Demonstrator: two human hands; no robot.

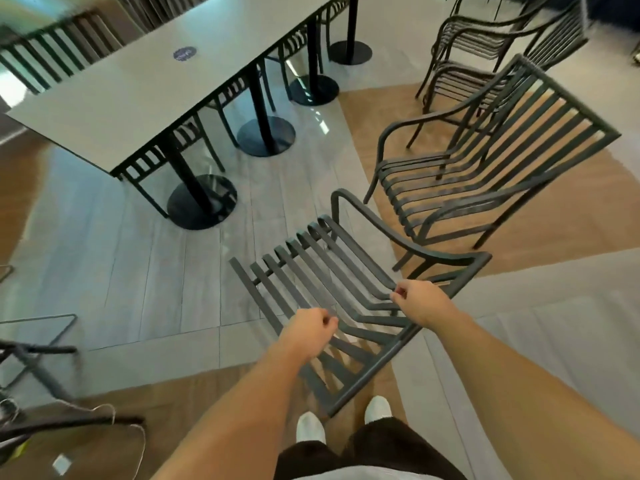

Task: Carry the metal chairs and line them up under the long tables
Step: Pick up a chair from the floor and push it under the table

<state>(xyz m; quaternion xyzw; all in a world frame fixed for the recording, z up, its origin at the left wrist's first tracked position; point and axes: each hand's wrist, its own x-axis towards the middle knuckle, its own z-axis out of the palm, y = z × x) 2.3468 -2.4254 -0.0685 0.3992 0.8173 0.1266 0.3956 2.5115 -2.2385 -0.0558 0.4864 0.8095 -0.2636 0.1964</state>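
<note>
A dark metal slatted chair is right in front of me, tilted, its back toward my legs. My left hand grips a slat on the left part of its back. My right hand grips the back further right, near the armrest. A second metal chair stands on the floor just beyond, to the right. A stack of the same chairs stands at the far right. The long grey table runs across the upper left on black round-based pedestals, with several chairs tucked under it.
More slatted chairs line the table's far side. At the lower left are dark metal frames and a cable. Grey tiled floor lies between me and the table. My white shoes are just behind the held chair.
</note>
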